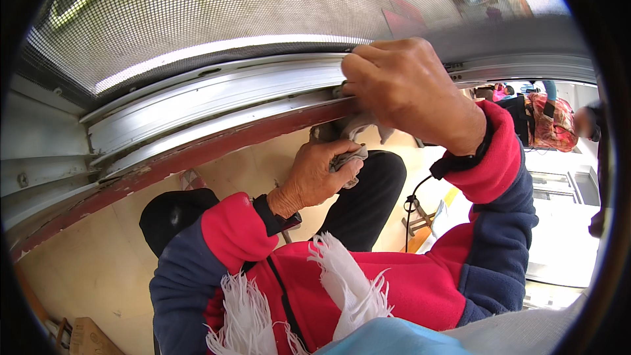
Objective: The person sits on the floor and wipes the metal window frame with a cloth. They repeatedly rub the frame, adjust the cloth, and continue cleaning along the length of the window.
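Note:
My left hand (318, 173) is closed around a crumpled grey cloth (351, 158), just below the red-painted window ledge (236, 133). My right hand (406, 86) is bent over the aluminium window track (222, 96), its fingertips down at the rail; what they hold, if anything, is hidden. More of the greyish cloth hangs beneath the right hand, by the ledge. Beyond the track stands a mesh window screen (236, 5), with a glass pane (503, 34) to the right.
At the right, another person in a patterned top (552, 123) is some way off. A wooden stool (420, 219) is on the floor near my knee. A cardboard box (91, 337) lies at the lower left. A black cable (408, 227) hangs from my right cuff.

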Action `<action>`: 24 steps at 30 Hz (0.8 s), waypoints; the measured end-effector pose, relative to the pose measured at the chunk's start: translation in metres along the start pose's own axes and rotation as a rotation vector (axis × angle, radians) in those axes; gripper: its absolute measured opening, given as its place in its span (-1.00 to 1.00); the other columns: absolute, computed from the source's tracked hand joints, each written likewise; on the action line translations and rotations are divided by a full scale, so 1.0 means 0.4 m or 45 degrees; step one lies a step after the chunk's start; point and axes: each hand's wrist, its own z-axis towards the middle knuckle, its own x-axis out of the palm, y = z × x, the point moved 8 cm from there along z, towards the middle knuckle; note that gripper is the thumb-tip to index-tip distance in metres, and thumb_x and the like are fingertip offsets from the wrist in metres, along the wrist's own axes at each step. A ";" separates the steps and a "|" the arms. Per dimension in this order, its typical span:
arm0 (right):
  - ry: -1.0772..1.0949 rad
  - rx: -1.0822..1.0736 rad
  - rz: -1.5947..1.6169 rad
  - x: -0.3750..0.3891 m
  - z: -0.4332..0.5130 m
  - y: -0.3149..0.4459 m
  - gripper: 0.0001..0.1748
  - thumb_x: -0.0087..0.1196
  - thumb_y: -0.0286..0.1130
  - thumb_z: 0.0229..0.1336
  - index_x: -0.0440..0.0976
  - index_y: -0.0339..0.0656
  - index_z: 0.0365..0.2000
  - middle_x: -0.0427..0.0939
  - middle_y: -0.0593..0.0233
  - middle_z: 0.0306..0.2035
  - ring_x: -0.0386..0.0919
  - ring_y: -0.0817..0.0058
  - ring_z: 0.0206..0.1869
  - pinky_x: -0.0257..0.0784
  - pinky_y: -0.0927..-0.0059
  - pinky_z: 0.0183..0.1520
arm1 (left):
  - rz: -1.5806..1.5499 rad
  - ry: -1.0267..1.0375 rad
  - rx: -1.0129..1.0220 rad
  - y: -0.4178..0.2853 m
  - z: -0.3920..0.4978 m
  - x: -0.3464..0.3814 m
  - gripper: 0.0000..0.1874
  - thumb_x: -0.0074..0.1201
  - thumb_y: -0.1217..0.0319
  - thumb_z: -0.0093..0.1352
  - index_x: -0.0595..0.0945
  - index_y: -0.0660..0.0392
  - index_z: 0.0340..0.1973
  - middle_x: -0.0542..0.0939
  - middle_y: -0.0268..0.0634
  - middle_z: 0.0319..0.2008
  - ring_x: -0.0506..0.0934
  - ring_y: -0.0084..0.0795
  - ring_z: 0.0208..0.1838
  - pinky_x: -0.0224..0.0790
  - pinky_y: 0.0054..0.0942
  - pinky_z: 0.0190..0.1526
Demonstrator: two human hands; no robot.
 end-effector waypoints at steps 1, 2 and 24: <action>0.026 0.025 0.003 0.003 -0.003 -0.007 -0.69 0.29 -0.51 -0.13 0.29 -0.24 -0.51 0.35 0.20 -0.58 0.43 0.15 -0.52 0.31 0.21 -0.47 | -0.013 -0.003 0.006 0.001 -0.001 0.000 -0.72 0.14 0.37 0.40 0.63 0.29 -0.06 0.62 -0.35 -0.44 0.52 -0.64 -0.40 0.43 -0.54 -0.32; 0.048 0.054 -0.001 0.006 -0.005 -0.013 -0.69 0.29 -0.51 -0.14 0.30 -0.25 -0.52 0.36 0.20 -0.58 0.43 0.14 -0.52 0.31 0.20 -0.47 | -0.029 -0.015 0.021 0.000 -0.003 0.000 -0.72 0.14 0.38 0.40 0.63 0.29 -0.06 0.62 -0.34 -0.43 0.52 -0.64 -0.40 0.43 -0.54 -0.32; -0.188 0.068 0.502 -0.002 0.092 0.024 -0.84 0.26 -0.56 -0.10 0.44 -0.29 -0.56 0.41 0.16 -0.68 0.41 0.20 -0.64 0.28 0.30 -0.54 | 0.084 -0.093 0.085 -0.003 -0.009 -0.006 -0.75 0.17 0.29 0.34 0.66 0.20 -0.19 0.68 -0.09 -0.38 0.64 -0.09 -0.28 0.47 -0.23 -0.18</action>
